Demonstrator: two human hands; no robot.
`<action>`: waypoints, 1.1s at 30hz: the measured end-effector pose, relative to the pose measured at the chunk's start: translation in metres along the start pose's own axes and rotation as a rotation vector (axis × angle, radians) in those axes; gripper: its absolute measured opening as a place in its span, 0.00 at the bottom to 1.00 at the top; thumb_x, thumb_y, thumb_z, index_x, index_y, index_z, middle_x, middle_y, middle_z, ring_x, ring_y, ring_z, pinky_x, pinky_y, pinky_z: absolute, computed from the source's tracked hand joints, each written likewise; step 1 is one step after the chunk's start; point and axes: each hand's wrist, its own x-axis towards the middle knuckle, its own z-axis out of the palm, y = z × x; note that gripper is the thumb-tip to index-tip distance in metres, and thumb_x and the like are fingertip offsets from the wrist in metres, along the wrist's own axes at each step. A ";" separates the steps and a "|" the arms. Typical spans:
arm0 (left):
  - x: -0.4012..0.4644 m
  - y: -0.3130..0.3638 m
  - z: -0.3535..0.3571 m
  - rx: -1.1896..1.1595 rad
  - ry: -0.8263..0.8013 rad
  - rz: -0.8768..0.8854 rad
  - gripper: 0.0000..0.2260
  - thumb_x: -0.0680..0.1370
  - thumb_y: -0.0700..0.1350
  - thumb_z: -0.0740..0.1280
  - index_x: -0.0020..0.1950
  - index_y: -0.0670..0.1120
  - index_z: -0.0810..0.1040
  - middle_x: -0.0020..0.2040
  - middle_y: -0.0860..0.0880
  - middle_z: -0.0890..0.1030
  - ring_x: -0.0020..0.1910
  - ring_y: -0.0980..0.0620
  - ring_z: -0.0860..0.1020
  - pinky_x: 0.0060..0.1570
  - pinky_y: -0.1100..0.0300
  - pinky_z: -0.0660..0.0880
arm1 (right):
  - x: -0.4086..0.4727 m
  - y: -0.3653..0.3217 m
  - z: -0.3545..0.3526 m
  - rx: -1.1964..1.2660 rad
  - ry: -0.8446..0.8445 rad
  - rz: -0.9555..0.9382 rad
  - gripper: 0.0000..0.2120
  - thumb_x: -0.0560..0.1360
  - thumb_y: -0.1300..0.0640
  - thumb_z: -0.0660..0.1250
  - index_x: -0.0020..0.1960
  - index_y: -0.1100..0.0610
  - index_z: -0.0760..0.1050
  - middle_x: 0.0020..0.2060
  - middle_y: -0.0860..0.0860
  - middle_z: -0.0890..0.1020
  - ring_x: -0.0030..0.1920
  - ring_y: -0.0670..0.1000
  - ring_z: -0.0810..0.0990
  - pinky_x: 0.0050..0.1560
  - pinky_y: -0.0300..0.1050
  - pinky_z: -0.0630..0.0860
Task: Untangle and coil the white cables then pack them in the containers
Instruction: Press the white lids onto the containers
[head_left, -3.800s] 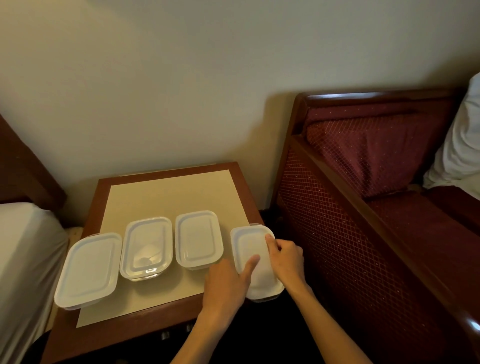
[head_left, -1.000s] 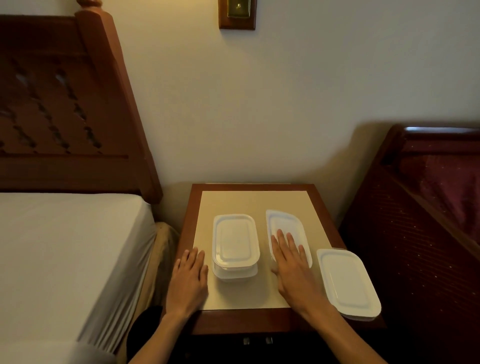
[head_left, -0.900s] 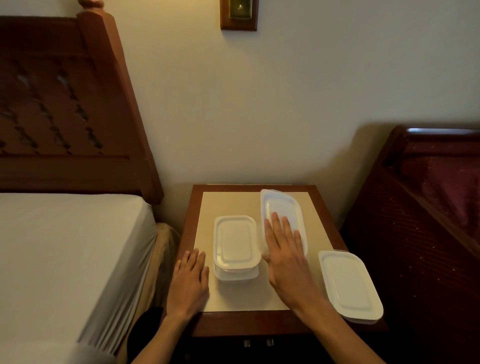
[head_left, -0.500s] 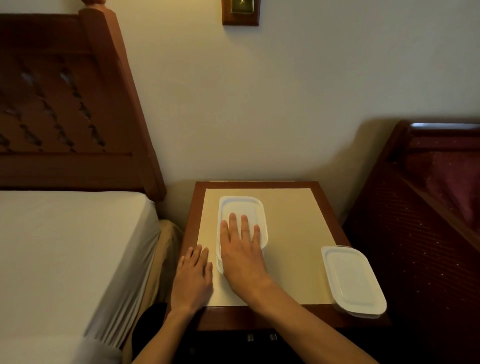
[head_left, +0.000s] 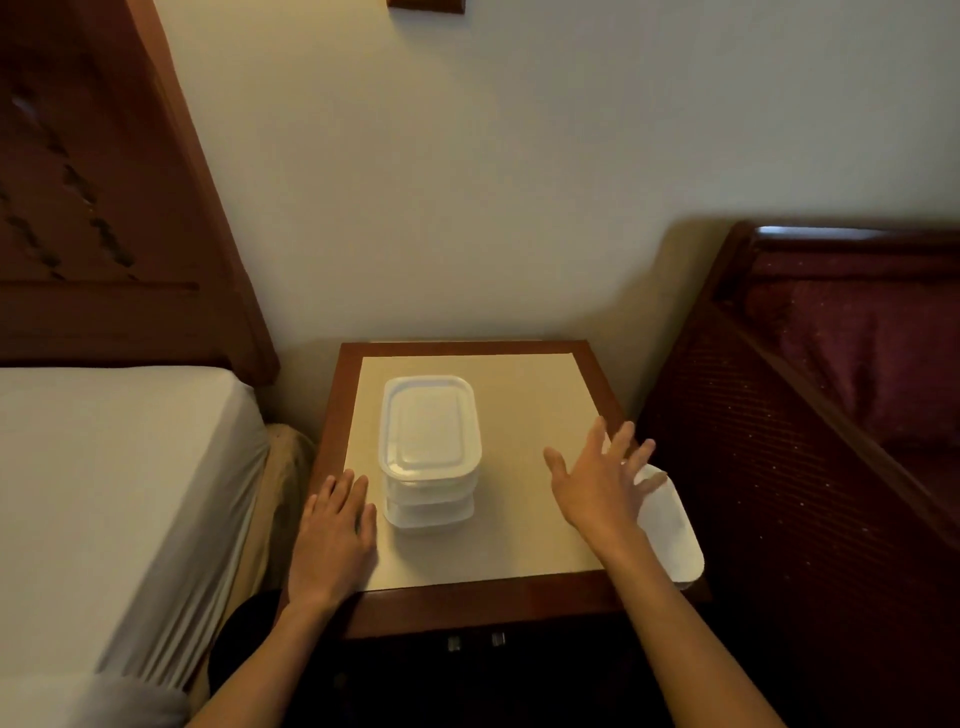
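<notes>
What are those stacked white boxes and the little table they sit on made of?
The stacked white containers look like plastic: smooth, faintly glossy, with moulded rims and slightly see-through walls. The bedside table looks like reddish-brown varnished wood around its border, with a matte cream inset panel, perhaps laminate or paper; the picture does not settle which.

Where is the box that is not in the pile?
In the head view, the single container sits at the nightstand's near right corner, partly hidden behind the open right hand, to the right of the container stack.
</notes>
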 end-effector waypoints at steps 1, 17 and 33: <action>0.000 0.000 0.001 0.005 0.001 -0.001 0.22 0.83 0.51 0.54 0.77 0.49 0.63 0.78 0.49 0.60 0.78 0.50 0.54 0.76 0.51 0.51 | 0.004 0.014 0.006 -0.065 -0.081 0.099 0.40 0.78 0.32 0.50 0.80 0.55 0.43 0.78 0.61 0.41 0.76 0.68 0.38 0.70 0.75 0.44; -0.006 0.009 -0.004 0.013 0.001 -0.018 0.23 0.83 0.52 0.52 0.78 0.49 0.61 0.79 0.51 0.58 0.79 0.53 0.52 0.77 0.54 0.48 | -0.009 -0.073 -0.091 0.165 0.017 -0.126 0.48 0.63 0.23 0.64 0.75 0.45 0.58 0.70 0.57 0.63 0.69 0.60 0.62 0.62 0.60 0.68; -0.004 0.006 -0.003 -0.002 0.010 -0.037 0.23 0.83 0.54 0.51 0.78 0.52 0.60 0.79 0.53 0.57 0.79 0.54 0.50 0.77 0.55 0.47 | -0.011 -0.182 -0.046 -0.046 -0.028 -0.254 0.45 0.64 0.24 0.63 0.70 0.53 0.65 0.66 0.59 0.67 0.63 0.59 0.67 0.53 0.53 0.74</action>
